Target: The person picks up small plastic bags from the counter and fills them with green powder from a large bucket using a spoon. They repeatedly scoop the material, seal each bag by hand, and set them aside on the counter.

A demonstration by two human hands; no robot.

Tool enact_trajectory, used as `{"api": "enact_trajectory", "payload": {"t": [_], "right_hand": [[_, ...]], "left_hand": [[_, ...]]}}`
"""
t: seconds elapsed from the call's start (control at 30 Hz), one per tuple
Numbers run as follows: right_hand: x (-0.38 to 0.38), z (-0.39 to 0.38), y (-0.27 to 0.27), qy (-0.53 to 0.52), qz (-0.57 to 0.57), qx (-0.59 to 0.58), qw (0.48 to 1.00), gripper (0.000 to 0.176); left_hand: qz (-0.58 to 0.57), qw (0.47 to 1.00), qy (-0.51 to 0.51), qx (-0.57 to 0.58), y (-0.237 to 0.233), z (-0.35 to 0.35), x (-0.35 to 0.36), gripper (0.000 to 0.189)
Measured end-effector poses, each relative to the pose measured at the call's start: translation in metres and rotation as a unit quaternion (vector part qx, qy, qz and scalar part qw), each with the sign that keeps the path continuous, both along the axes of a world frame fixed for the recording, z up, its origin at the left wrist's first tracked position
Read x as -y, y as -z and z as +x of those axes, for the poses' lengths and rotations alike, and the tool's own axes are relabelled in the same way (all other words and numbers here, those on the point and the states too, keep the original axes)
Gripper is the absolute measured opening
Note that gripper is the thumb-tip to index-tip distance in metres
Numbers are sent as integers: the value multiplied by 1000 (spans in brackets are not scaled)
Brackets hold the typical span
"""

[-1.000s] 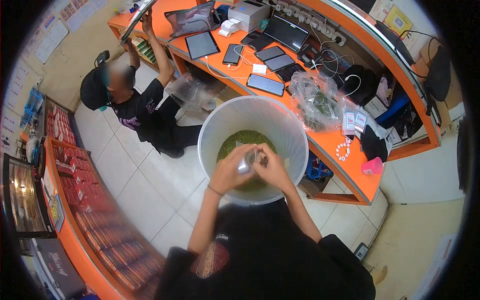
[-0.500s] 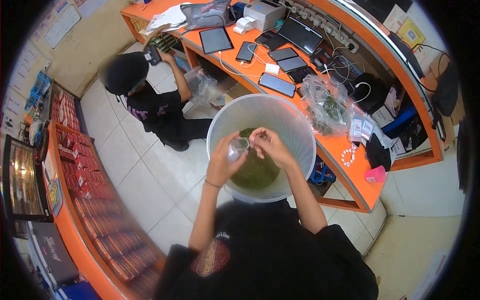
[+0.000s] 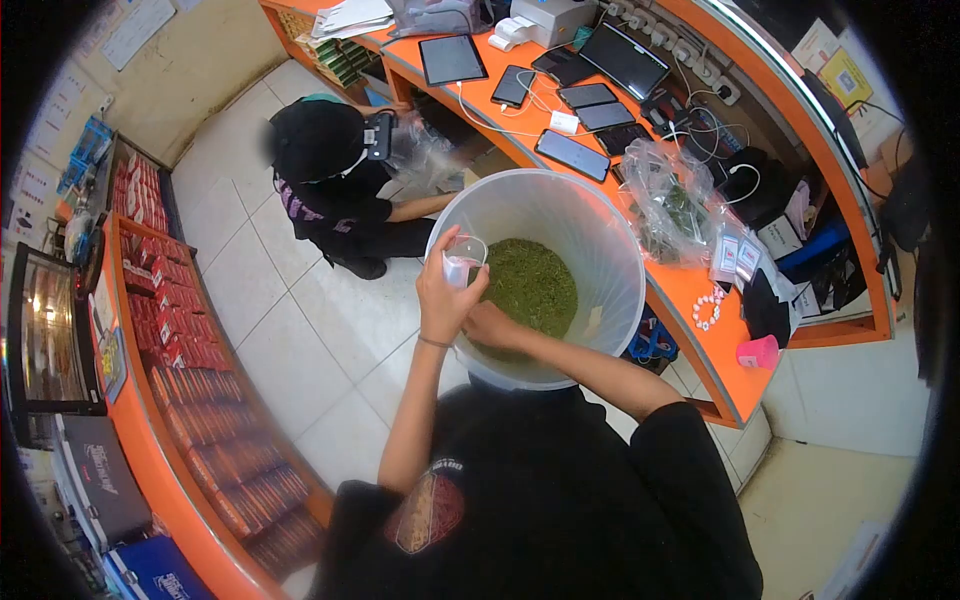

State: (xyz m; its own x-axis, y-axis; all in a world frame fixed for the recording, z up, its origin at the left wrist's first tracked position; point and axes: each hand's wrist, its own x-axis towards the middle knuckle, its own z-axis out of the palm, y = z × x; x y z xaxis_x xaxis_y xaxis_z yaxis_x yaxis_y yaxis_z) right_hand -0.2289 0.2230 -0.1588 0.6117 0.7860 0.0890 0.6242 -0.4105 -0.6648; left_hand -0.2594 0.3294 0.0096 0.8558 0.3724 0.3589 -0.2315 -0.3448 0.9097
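A large translucent tub (image 3: 612, 260) stands in front of me with chopped green leafy material (image 3: 530, 285) at its bottom. My left hand (image 3: 445, 295) is wrapped round a small clear cup (image 3: 462, 262) at the tub's left rim. Lower down, inside the tub, my right hand (image 3: 490, 328) is at the near left edge of the green material. Its fingers point down and are mostly hidden, so whether they hold anything does not show.
Another person (image 3: 335, 190) crouches at the left of the tub, one arm near its rim. An orange counter (image 3: 690, 300) at the right bears phones, a tablet (image 3: 452, 60), a plastic bag (image 3: 665, 205) and a pink cup (image 3: 758, 351). Shelves with red packets (image 3: 175, 300) line the left.
My right hand has gone from beside the cup down into the tub. My left hand still holds the cup, now nearer the rim. The other person has leaned toward the tub and lowered an arm.
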Motion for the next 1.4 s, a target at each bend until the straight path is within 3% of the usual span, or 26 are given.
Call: {"api": "enact_trajectory", "payload": {"t": [0.03, 0.07, 0.1, 0.17, 0.3, 0.43, 0.5, 0.6, 0.67, 0.77, 0.83, 0.87, 0.97, 1.03, 1.07, 1.13, 1.33, 1.4], "right_hand": [[3, 0, -14, -2, -1, -2, 1000, 33], [11, 3, -47, 20, 2, -143, 990, 32], [20, 9, -76, 44, 4, -280, 959, 32], [45, 27, -98, 95, 148, -475, 862, 33], [97, 48, -137, 120, 210, -499, 832, 29], [139, 46, -160, 171, 268, -502, 804, 28], [155, 42, -166, 262, 344, -456, 778, 26], [165, 25, -184, 305, 417, -382, 766, 24], [166, 14, -190, 340, 461, -333, 749, 23], [156, -6, -206, 387, 517, -246, 723, 20], [147, -19, -220, 398, 512, -125, 751, 17], [140, -26, -222, 399, 513, -123, 750, 17], [130, -43, -219, 354, 499, -18, 790, 10], [130, -48, -211, 259, 364, 152, 882, 17], [131, -50, -211, 260, 364, 154, 881, 17], [131, -52, -217, 176, 254, 289, 906, 30], [137, -55, -217, 102, 220, 335, 911, 37], [141, -55, -213, 123, 233, 329, 907, 34]], "left_hand": [[19, 1000, -5, 3, 0, 0, -1, 63], [38, 999, -9, 5, 0, -1, -2, 65], [37, 999, -10, 5, 1, 0, -2, 65], [27, 999, -19, 16, 5, 1, -2, 65], [-25, 1000, -2, 3, 2, 0, 0, 71], [-42, 999, -5, 2, 4, 1, -1, 65], [-37, 999, 0, 5, 0, 0, 1, 63], [60, 998, -6, -6, -11, 2, 2, 61], [200, 978, 6, 61, -4, 9, 2, 64], [173, 982, 70, 3, -9, 11, 12, 72], [188, 978, 89, -15, -5, 14, 19, 77], [202, 973, 106, -35, -2, 16, 22, 83], [166, 973, 142, -79, -6, 18, 34, 88], [159, 974, 148, -69, -6, 21, 38, 88], [150, 975, 150, -60, -6, 22, 40, 89], [146, 975, 155, -59, -8, 22, 42, 89], [137, 975, 168, -53, -6, 21, 40, 90], [130, 975, 170, -63, -5, 21, 40, 90]]}}
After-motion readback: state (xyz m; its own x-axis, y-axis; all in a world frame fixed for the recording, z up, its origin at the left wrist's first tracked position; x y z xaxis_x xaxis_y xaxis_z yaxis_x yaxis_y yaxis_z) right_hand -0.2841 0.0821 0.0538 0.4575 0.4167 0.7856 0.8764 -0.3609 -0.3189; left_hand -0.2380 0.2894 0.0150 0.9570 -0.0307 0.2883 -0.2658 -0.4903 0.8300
